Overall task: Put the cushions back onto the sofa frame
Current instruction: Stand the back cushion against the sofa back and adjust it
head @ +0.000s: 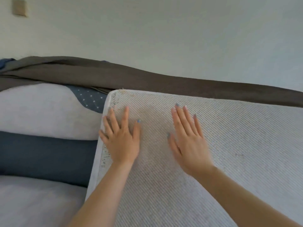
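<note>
A large pale cushion (pixel 229 145) with a ribbed woven underside fills the right and middle of the view, its far edge against the dark brown sofa back (pixel 147 81). My left hand (pixel 121 138) lies flat on it near its left edge, fingers spread. My right hand (pixel 188 140) presses flat beside it, fingers apart, a little blurred. Neither hand grips anything. To the left, a light grey cushion (pixel 41 110) sits on the sofa.
A dark blue cushion or bolster (pixel 45 158) lies below the grey one, with a blue dotted fabric (pixel 88 97) behind. Another grey seat surface (pixel 32 202) is at the bottom left. A plain wall (pixel 164 30) with a switch plate (pixel 19 7) stands behind.
</note>
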Demonstrator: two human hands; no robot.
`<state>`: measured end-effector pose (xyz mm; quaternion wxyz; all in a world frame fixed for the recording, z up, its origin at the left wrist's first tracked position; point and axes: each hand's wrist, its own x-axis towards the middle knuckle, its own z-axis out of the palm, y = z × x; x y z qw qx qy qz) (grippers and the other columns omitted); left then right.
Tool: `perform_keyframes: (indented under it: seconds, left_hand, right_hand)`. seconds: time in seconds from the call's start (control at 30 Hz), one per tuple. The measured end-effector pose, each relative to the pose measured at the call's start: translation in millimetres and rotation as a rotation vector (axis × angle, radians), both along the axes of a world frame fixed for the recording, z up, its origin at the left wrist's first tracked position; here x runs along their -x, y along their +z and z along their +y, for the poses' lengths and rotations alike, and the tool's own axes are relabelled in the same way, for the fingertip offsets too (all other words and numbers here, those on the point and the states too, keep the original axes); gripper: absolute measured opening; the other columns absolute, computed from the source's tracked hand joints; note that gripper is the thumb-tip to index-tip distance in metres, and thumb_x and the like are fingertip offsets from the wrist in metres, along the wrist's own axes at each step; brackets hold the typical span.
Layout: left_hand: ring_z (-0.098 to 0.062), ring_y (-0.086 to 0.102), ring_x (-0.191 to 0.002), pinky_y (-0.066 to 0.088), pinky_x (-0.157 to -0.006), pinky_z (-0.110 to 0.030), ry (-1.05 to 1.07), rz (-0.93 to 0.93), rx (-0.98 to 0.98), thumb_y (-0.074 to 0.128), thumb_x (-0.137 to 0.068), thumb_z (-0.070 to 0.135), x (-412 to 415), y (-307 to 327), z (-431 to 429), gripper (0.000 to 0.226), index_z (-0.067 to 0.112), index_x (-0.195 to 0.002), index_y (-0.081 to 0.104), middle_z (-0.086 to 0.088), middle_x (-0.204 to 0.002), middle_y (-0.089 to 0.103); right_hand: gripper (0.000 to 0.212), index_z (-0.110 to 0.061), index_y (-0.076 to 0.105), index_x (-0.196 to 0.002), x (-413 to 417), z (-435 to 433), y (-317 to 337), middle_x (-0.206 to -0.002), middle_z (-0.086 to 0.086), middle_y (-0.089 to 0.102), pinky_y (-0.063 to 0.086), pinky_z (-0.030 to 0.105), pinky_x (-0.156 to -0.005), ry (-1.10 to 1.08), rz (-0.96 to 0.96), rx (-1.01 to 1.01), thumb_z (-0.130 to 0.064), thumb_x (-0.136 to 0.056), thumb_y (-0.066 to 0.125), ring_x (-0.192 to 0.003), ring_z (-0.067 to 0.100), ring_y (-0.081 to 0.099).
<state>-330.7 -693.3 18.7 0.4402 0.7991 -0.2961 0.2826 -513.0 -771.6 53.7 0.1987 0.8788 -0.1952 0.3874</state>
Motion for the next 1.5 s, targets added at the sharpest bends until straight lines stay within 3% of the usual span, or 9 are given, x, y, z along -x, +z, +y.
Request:
perform_keyframes:
  seconds: [0.2,0.3,0.47,0.57,0.7,0.83,1.17,1.4,1.5]
  left_hand:
    - [-0.036,0.031,-0.141,0.028,-0.111,-0.054,0.055,0.090,0.156,0.029,-0.096,0.062,-3.4,-31.4,10.9,0.067,0.032,-0.156,0.018,-0.014,-0.159,0.024]
    - [-0.035,0.037,-0.137,0.032,-0.108,-0.053,0.081,0.106,0.192,0.030,-0.099,0.055,-4.1,-34.3,10.8,0.063,0.028,-0.155,0.021,-0.013,-0.157,0.031]
    - [-0.031,0.041,-0.136,0.036,-0.110,-0.051,0.008,0.141,0.311,0.031,-0.100,0.046,-5.2,-42.3,13.7,0.063,0.012,-0.153,0.025,-0.013,-0.152,0.038]
    - [-0.029,0.042,-0.135,0.035,-0.110,-0.047,0.017,0.137,0.347,0.031,-0.102,0.041,-8.4,-45.2,11.5,0.057,0.012,-0.151,0.031,-0.012,-0.151,0.041]
    - [-0.029,0.044,-0.134,0.038,-0.109,-0.046,0.003,0.086,0.339,0.030,-0.103,0.033,-4.2,-48.9,12.3,0.053,0.011,-0.151,0.033,-0.013,-0.150,0.043]
    - [-0.029,0.043,-0.137,0.037,-0.110,-0.046,0.005,0.091,0.336,0.031,-0.103,0.030,-8.8,-52.5,13.8,0.053,0.011,-0.152,0.032,-0.012,-0.152,0.041]
    - [-0.020,0.029,-0.146,0.035,-0.114,-0.042,-0.048,0.012,0.183,0.017,-0.102,0.041,-14.3,-76.2,32.4,0.059,0.022,-0.158,0.014,0.000,-0.163,0.020]
    - [-0.022,0.045,-0.134,0.046,-0.100,-0.039,-0.076,0.085,0.201,0.014,-0.101,0.049,-10.2,-95.0,48.7,0.061,0.022,-0.156,0.019,-0.004,-0.155,0.035]
    - [-0.023,0.049,-0.128,0.050,-0.095,-0.042,-0.085,0.101,0.187,0.018,-0.101,0.043,-10.2,-98.9,49.7,0.058,0.024,-0.155,0.019,-0.004,-0.152,0.038]
  right_hand:
    - [0.065,-0.010,0.008,-0.156,-22.5,7.5,-3.4,-0.163,0.004,0.004,0.003,0.046,-0.122,-0.098,0.128,0.071,-0.046,-0.102,0.010,-0.151,0.021,0.004]
    - [0.063,-0.011,0.003,-0.157,-30.2,20.1,6.6,-0.163,0.001,-0.005,-0.003,0.044,-0.123,0.003,0.082,0.072,-0.043,-0.104,0.013,-0.151,0.019,-0.005]
    - [0.065,-0.012,-0.012,-0.152,-50.0,19.1,0.6,-0.164,0.004,-0.008,-0.005,0.044,-0.123,-0.111,0.135,0.033,-0.048,-0.100,0.002,-0.150,0.018,-0.012]
    - [0.064,-0.012,-0.011,-0.155,-59.0,31.8,5.4,-0.161,0.001,-0.017,-0.009,0.042,-0.122,-0.001,0.101,0.082,-0.045,-0.103,0.005,-0.150,0.018,-0.016]
    - [0.064,-0.008,0.007,-0.155,-69.5,21.7,-2.5,-0.163,0.008,0.009,0.005,0.046,-0.122,-0.101,0.149,0.116,-0.044,-0.102,0.011,-0.151,0.020,0.003]
    - [0.064,-0.010,0.001,-0.156,-86.0,34.3,-2.7,-0.163,0.005,-0.005,0.000,0.047,-0.123,-0.037,0.159,0.148,-0.043,-0.104,0.014,-0.151,0.021,-0.006]
    - [0.064,-0.010,0.000,-0.156,-90.1,49.1,-8.6,-0.163,0.005,-0.006,-0.003,0.046,-0.123,0.011,0.147,0.181,-0.044,-0.103,0.014,-0.151,0.021,-0.006]
    - [0.064,-0.012,0.001,-0.156,-108.6,65.4,3.2,-0.163,0.003,-0.004,-0.002,0.046,-0.123,0.077,0.173,0.187,-0.044,-0.102,0.011,-0.151,0.021,-0.006]
    - [0.062,-0.015,-0.004,-0.156,-112.7,43.9,2.1,-0.165,0.002,-0.003,-0.004,0.045,-0.122,0.009,0.313,0.214,-0.044,-0.103,0.009,-0.151,0.020,-0.009]
